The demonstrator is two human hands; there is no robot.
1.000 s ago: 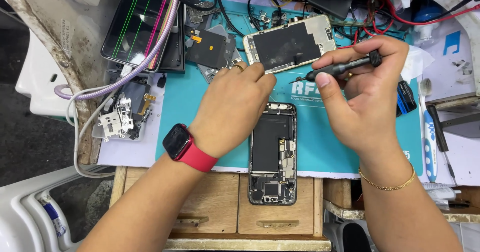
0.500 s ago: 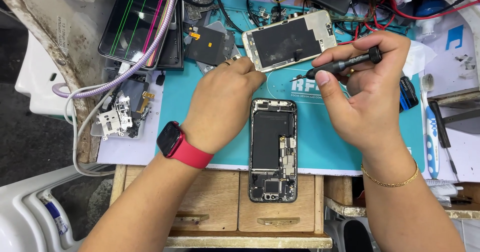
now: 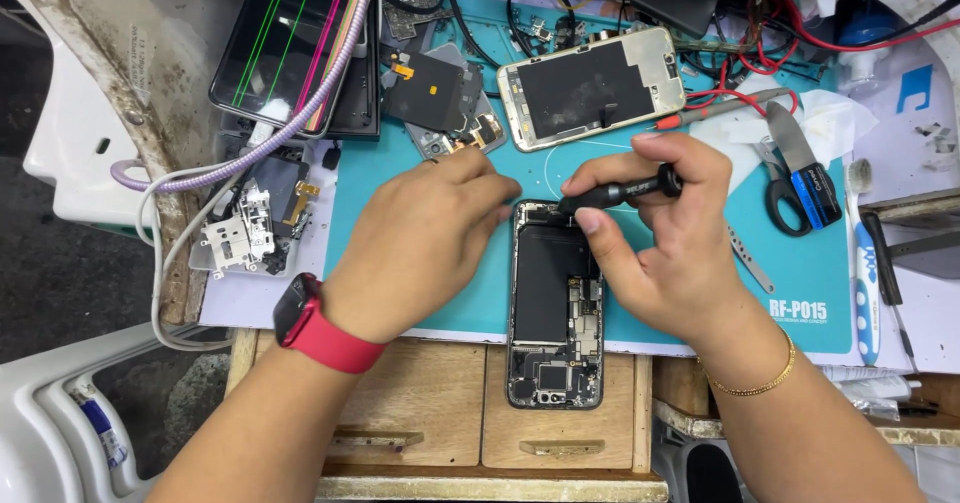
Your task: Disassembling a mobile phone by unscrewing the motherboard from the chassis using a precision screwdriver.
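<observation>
Both hands meet at the top edge of the opened smartphone (image 3: 556,303) lying mid-table on the teal mat (image 3: 420,163): the left hand (image 3: 420,238) pinches at its corner to steady it, while the right hand (image 3: 650,238) grips a black precision screwdriver (image 3: 620,190) (tip pointing toward nine o'clock) over the exposed boards.

Opened black phone bodies with bare circuit boards: one (image 3: 556,303)
Gold-framed phone shells lying back-open: one (image 3: 592,88)
Cracked screens with coloured lines: one (image 3: 285,43)
Black-handled scissors: one (image 3: 790,178)
Slim black screwdrivers: one (image 3: 620,191)
Hands: two, left (image 3: 420,243), right (image 3: 660,243)
Red-strapped smartwatches: one (image 3: 315,325)
</observation>
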